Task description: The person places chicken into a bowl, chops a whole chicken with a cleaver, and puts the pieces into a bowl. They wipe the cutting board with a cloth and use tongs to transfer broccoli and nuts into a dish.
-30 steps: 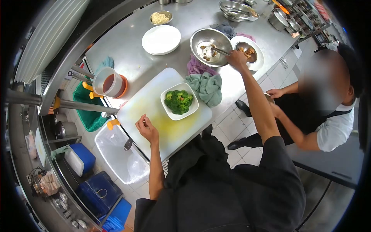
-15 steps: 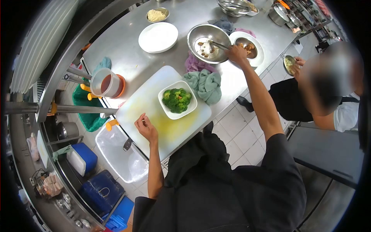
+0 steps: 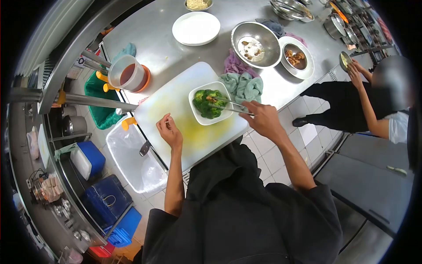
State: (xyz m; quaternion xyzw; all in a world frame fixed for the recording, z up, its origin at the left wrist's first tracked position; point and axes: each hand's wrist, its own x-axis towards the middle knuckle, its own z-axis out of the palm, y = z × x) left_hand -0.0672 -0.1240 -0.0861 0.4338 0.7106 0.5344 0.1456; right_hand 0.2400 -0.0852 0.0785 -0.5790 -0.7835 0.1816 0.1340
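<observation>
My right hand (image 3: 262, 118) grips metal tongs (image 3: 237, 110), whose tips reach into a square white bowl (image 3: 229, 115) of broccoli (image 3: 203, 107). A small brown piece of food (image 3: 212, 98) shows at the tips, on top of the florets. The bowl rests on a yellow-stained white cutting board (image 3: 165, 105). Over the board, left of the bowl, my left hand (image 3: 170, 132) hovers with loosely curled, slightly parted fingers and nothing visible in them. Behind the right hand, a small metal bowl of brown pieces (image 3: 295, 56) sits on a white plate (image 3: 309, 68).
A large steel bowl (image 3: 273, 39) stands beside green and purple cloths (image 3: 243, 89). White plates (image 3: 196, 28) lie at the back. A tub of red liquid (image 3: 127, 75) is at left, near a lined bin (image 3: 127, 154). A co-worker (image 3: 369, 97) stands at right holding a small dish.
My right hand has brought the tongs from the steel bowls to the broccoli, where a brown piece now shows. My left hand stays over the board. The co-worker has shifted.
</observation>
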